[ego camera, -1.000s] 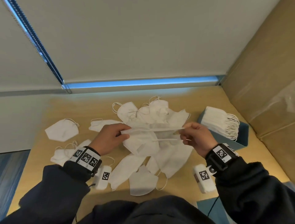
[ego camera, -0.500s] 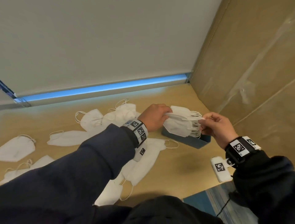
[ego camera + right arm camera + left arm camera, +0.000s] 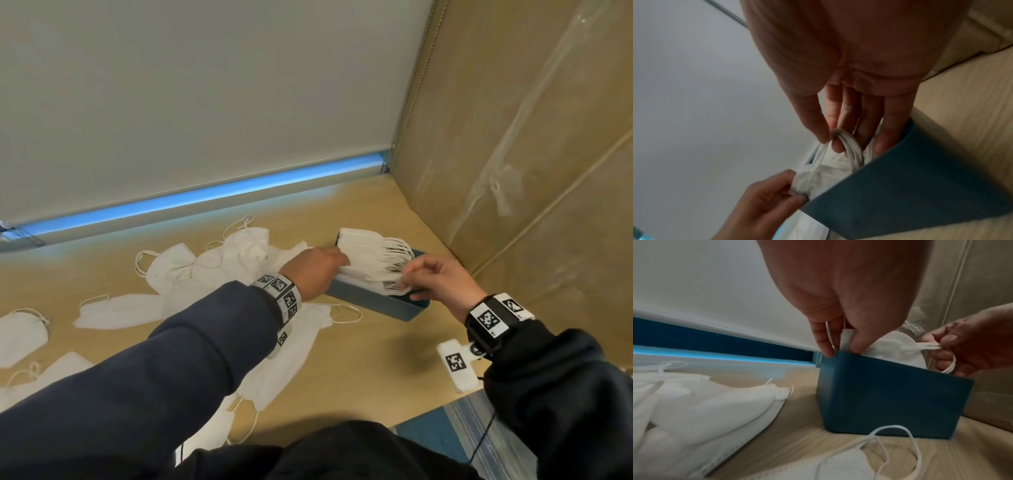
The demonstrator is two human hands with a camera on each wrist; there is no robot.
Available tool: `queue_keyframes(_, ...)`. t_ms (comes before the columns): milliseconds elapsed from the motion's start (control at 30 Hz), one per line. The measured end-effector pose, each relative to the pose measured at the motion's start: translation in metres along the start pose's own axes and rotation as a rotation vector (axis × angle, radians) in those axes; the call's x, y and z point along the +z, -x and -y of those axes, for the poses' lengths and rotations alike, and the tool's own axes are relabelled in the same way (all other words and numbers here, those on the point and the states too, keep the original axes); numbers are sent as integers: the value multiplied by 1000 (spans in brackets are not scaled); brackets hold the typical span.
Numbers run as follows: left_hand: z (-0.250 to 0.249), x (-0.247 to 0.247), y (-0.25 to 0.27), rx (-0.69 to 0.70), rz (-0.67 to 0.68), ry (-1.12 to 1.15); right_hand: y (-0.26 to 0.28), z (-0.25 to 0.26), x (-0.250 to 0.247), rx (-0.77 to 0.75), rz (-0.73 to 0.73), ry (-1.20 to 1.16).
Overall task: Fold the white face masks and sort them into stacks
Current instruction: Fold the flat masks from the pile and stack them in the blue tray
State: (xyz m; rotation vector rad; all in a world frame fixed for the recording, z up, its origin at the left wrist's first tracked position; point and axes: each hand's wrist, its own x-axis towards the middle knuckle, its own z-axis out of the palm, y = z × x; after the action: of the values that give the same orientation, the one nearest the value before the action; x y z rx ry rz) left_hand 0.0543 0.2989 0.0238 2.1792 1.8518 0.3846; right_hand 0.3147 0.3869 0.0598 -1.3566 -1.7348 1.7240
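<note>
A dark blue box stands at the table's far right and holds a stack of folded white masks. A folded white mask sits at the near side of that stack, held at both ends. My left hand pinches its left end at the box rim. My right hand pinches its ear loops at the right end. Loose unfolded masks lie heaped on the table to the left.
Several more white masks lie scattered over the wooden table, some under my left forearm. A brown papered wall rises close behind the box on the right, and a pale blind hangs at the back.
Both hands carried the folded mask from the middle of the table right to the blue box and lowered it against the stack there. My head turned right.
</note>
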Motion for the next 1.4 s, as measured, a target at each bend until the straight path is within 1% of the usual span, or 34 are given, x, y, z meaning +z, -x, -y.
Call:
queue_keyframes(33, 0, 4, 1, 10, 34, -21, 0, -4, 0, 4, 18, 51)
queue_keyframes(67, 1, 6, 1, 19, 39, -42, -2, -8, 0, 2, 15, 82)
queue_keyframes(100, 1, 6, -1, 33, 18, -62, -3, -10, -1, -4, -3, 97)
queue_keyframes(200, -1, 4, -6, 80, -109, -67, -9, -11, -3, -16, -54, 110)
queue_keyframes(267, -5, 9, -7, 133, -153, -81, -12, -11, -5, 4, -101, 70)
queue_keyframes(333, -7, 20, -7, 178, -145, -127, -12, -11, -3, 28, -182, -16)
queue_keyframes(433, -6, 22, -9, 120, -118, -177, -9, -8, 7, 113, -269, -226)
queue_keyframes(500, -3, 19, -10, 87, -135, -192, -6, -3, 14, 177, -260, -342)
queue_keyframes(600, -1, 21, -9, 98, -187, -140, -9, 3, 19, 234, -228, -344)
queue_keyframes(633, -1, 22, -7, 85, -179, -109, -9, 7, 20, 243, -210, -335)
queue_keyframes(667, 1, 21, -6, 50, -162, -72, -13, 9, 20, 258, -186, -316)
queue_keyframes(700, 1, 18, -5, -8, -150, -15, -15, 12, 20, 284, -160, -308)
queue_keyframes(733, 2, 14, -3, -88, -165, 76, -18, 14, 18, 322, -123, -299)
queue_keyframes(767, 1, 9, 0, -184, -206, 216, -22, 15, 18, 369, -80, -300)
queue_keyframes(833, 4, 9, 5, -422, -272, 545, -32, 14, 16, 478, 15, -320)
queue_keyframes(900, 5, 13, 11, -648, -217, 826, -42, 10, 17, 570, 95, -408)
queue_keyframes(933, 5, 18, 13, -719, -186, 953, -46, 10, 19, 592, 119, -439)
queue_keyframes(967, 4, 24, 16, -761, -183, 1047, -48, 10, 23, 600, 133, -468)
queue_keyframes(1000, -1, 26, 18, -785, -206, 1085, -51, 11, 27, 595, 133, -490)
queue_keyframes(1100, -5, 32, 20, -799, -267, 996, -51, 14, 37, 528, 112, -598)
queue_keyframes(1167, -7, 34, 19, -789, -276, 919, -52, 9, 39, 455, 53, -692)
queue_keyframes(1233, -7, 35, 17, -799, -274, 864, -51, 2, 40, 410, 8, -737)
queue_keyframes(1333, -12, 35, 12, -810, -233, 803, -51, -5, 43, 424, 30, -672)
queue_keyframes(1400, -13, 35, 9, -797, -191, 715, -53, -3, 45, 438, 28, -613)
